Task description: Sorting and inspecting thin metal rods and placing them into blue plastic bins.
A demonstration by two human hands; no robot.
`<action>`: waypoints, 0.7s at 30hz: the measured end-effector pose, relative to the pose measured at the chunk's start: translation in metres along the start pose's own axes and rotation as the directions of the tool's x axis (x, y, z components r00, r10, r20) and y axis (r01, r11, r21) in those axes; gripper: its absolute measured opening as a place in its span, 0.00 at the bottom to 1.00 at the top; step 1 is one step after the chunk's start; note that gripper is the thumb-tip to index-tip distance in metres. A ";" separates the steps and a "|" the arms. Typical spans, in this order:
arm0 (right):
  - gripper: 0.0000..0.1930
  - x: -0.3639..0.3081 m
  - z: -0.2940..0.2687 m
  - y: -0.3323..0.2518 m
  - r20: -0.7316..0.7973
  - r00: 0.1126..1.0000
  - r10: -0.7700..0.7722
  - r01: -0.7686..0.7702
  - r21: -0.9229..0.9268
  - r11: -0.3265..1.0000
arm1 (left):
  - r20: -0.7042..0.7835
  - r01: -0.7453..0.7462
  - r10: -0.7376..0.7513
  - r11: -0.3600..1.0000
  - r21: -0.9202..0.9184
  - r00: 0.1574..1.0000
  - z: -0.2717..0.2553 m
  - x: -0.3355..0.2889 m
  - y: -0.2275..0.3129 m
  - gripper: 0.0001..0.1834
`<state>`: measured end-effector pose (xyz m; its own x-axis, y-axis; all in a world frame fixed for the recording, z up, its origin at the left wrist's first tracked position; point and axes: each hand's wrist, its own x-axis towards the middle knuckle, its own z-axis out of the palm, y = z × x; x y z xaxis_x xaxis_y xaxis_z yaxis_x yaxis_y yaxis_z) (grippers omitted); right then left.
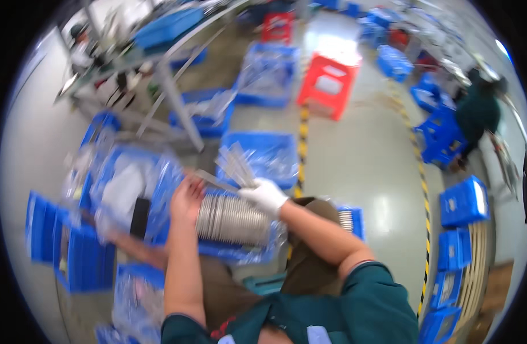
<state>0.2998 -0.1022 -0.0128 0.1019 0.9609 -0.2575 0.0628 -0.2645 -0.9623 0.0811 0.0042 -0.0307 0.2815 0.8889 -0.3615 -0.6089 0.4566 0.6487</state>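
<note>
My right hand (264, 196), in a white glove, grips a fanned bunch of thin flat metal strips (236, 163). My bare left hand (188, 198) is closed at the end of a single thin strip (216, 180) that reaches across toward the glove. Below both hands, a long row of closely stacked metal pieces (233, 221) lies in a blue bin lined with clear plastic (240, 252). Motion blur hides the fine detail of the fingers and strips.
Left of me, another forearm (138, 250) reaches near a black block (140, 218) beside a plastic-lined blue bin (160, 189). Ahead stand a blue bin (286, 152) and a red stool (330, 86). A person in dark green (478, 109) is at the right.
</note>
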 end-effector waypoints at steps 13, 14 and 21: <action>0.10 0.000 0.018 -0.020 0.031 0.977 0.211 -0.213 0.071 0.975 | 0.032 -0.040 0.045 0.987 -0.158 0.998 0.011 0.002 -0.008 0.14; 0.10 0.000 0.019 -0.024 0.048 0.969 0.243 -0.247 0.115 0.962 | 0.028 -0.041 0.046 0.987 -0.153 0.999 0.013 0.000 -0.007 0.13; 0.10 0.007 0.023 -0.021 0.055 0.973 0.223 -0.228 0.093 0.969 | 0.000 -0.111 0.112 0.982 -0.156 0.994 0.016 0.002 -0.007 0.10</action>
<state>0.2759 -0.0882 0.0035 0.0587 0.8805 -0.4704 -0.0543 -0.4677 -0.8822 0.0981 0.0032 -0.0253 0.2117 0.9345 -0.2862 -0.7444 0.3439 0.5724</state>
